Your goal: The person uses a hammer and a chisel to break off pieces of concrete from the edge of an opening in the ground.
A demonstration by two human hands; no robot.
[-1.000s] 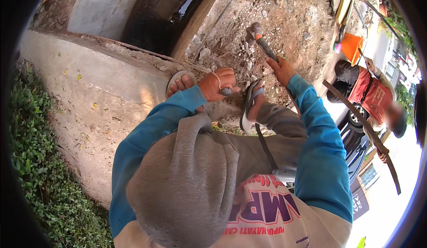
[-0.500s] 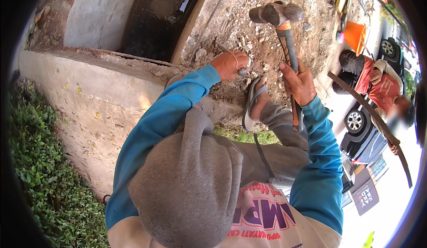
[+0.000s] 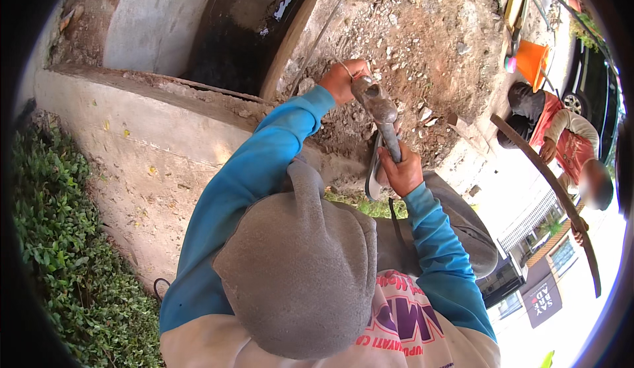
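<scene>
Hammering seemed in hand: the right hand (image 3: 403,171) gripped the hammer (image 3: 378,104) off the pit (image 3: 290,46)'s lower right corner, the left hand (image 3: 339,81)'s fingers curled, their hold hidden; another blow would need careful aim.

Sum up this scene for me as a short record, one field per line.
Right hand: closed around the handle of a hammer
Left hand: partly behind the hammer's head; anything it grips is hidden
Ground: brown, strewn with loose stones
Upper left: dark opening beside pale concrete
Right side: another person with a long, curved dark strip
Bucket: orange
Left edge: green leaves
</scene>
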